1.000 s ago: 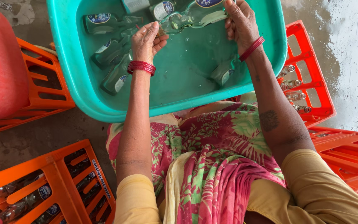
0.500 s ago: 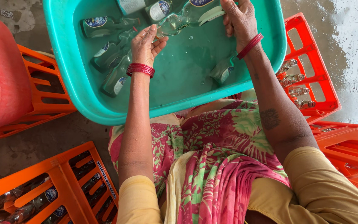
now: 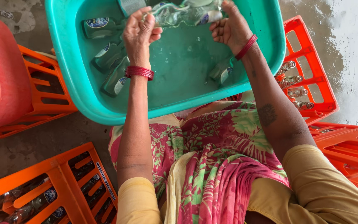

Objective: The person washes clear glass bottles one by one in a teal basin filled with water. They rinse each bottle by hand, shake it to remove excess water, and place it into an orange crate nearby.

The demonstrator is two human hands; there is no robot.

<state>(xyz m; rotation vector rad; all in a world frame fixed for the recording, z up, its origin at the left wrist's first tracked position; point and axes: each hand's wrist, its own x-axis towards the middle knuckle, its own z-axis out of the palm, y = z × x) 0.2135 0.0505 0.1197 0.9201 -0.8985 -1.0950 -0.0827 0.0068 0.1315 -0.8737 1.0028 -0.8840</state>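
Bottle (image 3: 183,12) | between hands: left (image 3: 139,33), right (image 3: 231,29) | above tub (image 3: 75,83)

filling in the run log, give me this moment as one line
left hand: grips glass bottle | right hand: holds same bottle | over teal basin | more bottles in water | orange crates around

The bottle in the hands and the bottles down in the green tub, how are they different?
The held bottle is lifted above the water, gripped by the left hand and right hand; the tub bottles lie sunk, untouched, inside the tub. Both are clear glass with a label.
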